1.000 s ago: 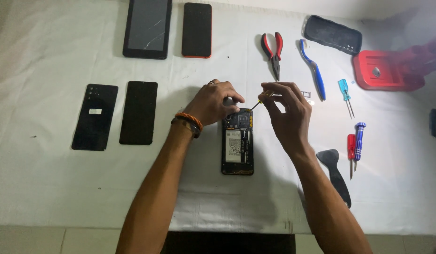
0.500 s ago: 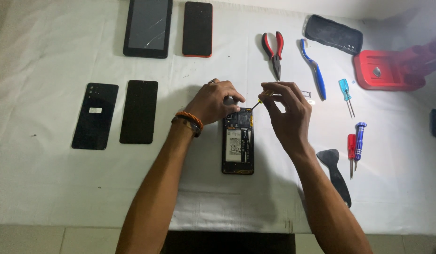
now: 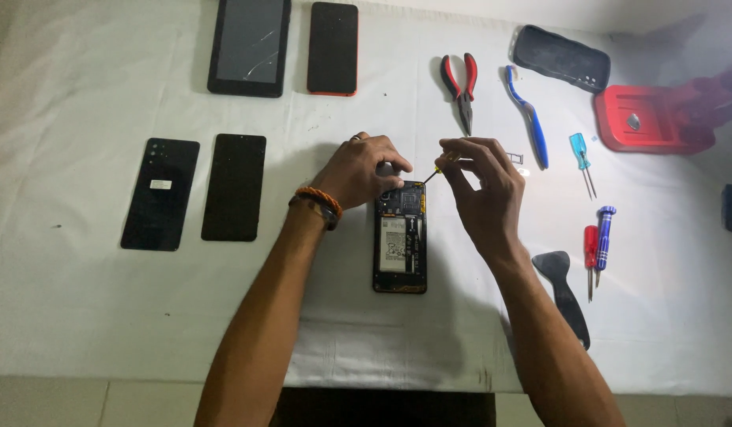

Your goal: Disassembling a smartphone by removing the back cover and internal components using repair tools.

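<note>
An opened phone [image 3: 400, 241] with its back off lies on the white cloth, its battery and circuit board showing. My left hand [image 3: 358, 168], with an orange bracelet at the wrist, rests its fingers on the phone's top edge. My right hand [image 3: 481, 186] pinches a small yellow-handled screwdriver [image 3: 439, 168] whose tip points down at the phone's top right corner.
Two black phone panels [image 3: 160, 194] [image 3: 234, 187] lie at the left. A tablet [image 3: 250, 46] and a phone [image 3: 333, 47] lie at the back. Red-handled pliers [image 3: 463, 85], a blue toothbrush [image 3: 530, 119], small screwdrivers [image 3: 597, 241], a black pry tool [image 3: 564, 294], a black case [image 3: 561, 58] and a red box [image 3: 650, 119] are on the right.
Both hands stay at the phone's top end; the screwdriver tip has shifted only slightly at the top right corner.
</note>
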